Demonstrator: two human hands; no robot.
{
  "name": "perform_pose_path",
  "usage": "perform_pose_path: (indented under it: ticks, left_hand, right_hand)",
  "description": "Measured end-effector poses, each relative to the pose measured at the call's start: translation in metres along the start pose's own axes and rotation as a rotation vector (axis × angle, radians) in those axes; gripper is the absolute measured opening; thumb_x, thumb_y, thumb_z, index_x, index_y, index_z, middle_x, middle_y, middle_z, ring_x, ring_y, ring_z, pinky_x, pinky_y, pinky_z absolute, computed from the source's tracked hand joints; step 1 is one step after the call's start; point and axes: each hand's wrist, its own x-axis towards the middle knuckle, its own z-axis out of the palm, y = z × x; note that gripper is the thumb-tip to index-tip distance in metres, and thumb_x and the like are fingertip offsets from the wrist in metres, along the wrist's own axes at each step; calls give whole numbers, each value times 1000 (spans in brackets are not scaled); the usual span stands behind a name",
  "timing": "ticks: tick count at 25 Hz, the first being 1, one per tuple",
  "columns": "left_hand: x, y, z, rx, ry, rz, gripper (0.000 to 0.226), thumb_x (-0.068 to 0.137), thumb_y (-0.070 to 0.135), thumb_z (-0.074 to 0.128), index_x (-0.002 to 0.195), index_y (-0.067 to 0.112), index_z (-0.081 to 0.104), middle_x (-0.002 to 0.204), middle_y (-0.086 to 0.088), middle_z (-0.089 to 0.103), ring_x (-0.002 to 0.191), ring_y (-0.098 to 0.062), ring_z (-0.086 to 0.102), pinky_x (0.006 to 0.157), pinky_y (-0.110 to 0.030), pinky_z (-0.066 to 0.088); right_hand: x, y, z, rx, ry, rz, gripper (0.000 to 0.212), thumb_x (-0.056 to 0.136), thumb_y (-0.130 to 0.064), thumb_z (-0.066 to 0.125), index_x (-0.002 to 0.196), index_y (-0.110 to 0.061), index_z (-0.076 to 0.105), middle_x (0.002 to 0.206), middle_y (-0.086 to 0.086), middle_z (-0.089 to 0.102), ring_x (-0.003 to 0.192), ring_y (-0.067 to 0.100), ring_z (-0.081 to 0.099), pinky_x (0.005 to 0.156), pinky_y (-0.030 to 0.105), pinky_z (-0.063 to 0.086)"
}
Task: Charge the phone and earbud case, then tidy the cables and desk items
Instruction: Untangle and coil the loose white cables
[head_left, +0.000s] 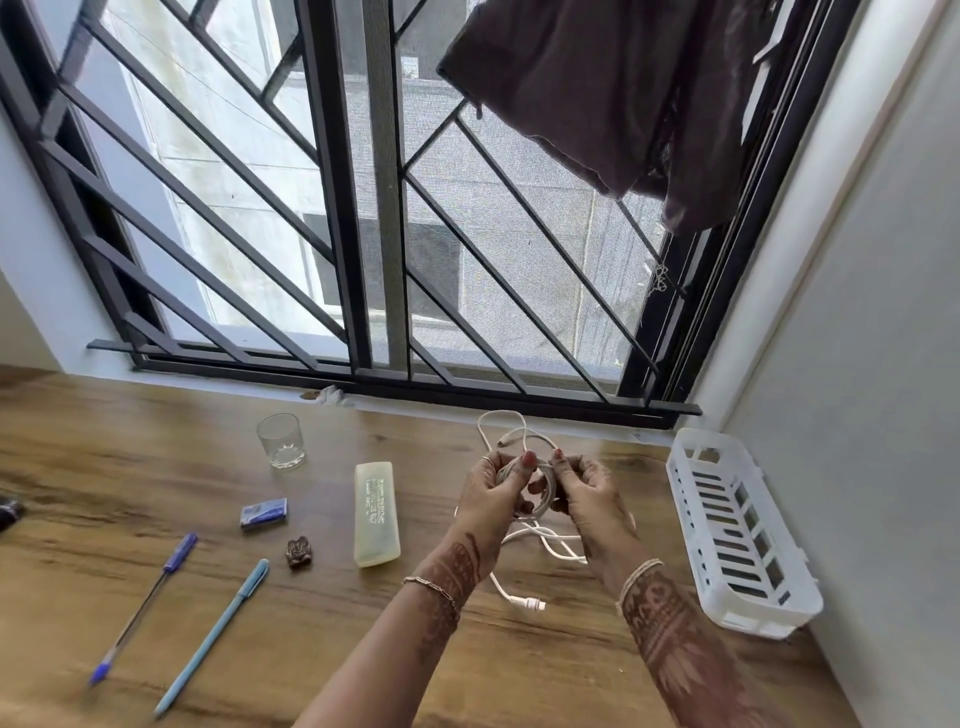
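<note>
Nothing readable from where I'm looking. The translucent case (376, 514) on the desk (130, 467) has a few lines of dark print along its top face, too blurred to make out. The small blue box (263, 513) shows a pale strip, no legible letters on it.

Bare desk (519, 665) near front; basket (737, 530) blocks right, case (376, 514) left.
</note>
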Motion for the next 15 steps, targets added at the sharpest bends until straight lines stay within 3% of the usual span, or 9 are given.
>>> perform_pose_path:
  ticks: [2,5,7,10,12,14,15]
  left_hand:
    - [1,1,0,-57,13,-1,22,83,28,65,89,9,56,57,7,59,42,-2,49,43,-19,45]
    - [3,5,2,-133,35,-18,17,90,22,61,96,5,61,61,3,65,46,-7,57,45,-20,48]
    - [3,8,4,-169,23,-15,15,92,20,59,89,6,63,58,4,65,45,-7,58,45,-19,49]
    - [5,11,5,-170,10,-18,14,91,19,59,88,6,63,56,4,64,45,-6,58,46,-19,50]
    - [7,10,2,-166,7,-44,13,88,19,65,88,6,64,58,3,64,47,-8,59,48,-20,52]
    - [11,11,-4,-160,14,-93,15,85,20,69,87,6,64,53,6,59,45,-9,55,48,-20,51]
    - [13,11,-6,-158,20,-110,18,84,21,70,89,5,64,52,7,56,44,-9,54,46,-20,49]
  right_hand:
    - [-4,0,4,-57,-52,-35,23,89,-40,59,85,-19,67,74,3,70,64,15,65,64,26,54]
    - [-7,14,8,-326,-114,-68,57,73,-79,50,96,-30,68,87,-3,73,82,14,69,81,38,56]
    - [-8,19,8,-440,-101,-96,67,71,-85,42,92,-28,70,94,-2,71,88,16,68,84,40,54]
    - [-11,9,7,-404,-58,-116,38,91,-51,53,89,-18,72,86,0,75,84,18,69,80,35,54]
    - [-15,0,4,-196,-92,-95,18,92,-29,60,97,-15,70,85,3,75,79,13,71,73,20,53]
    - [-19,-6,-2,-15,-116,-48,20,90,-12,63,109,-14,61,81,3,74,64,0,68,56,6,46]
    - [-21,-6,-4,81,-143,-16,25,89,-5,62,113,-12,58,76,1,73,57,-2,66,49,6,44]
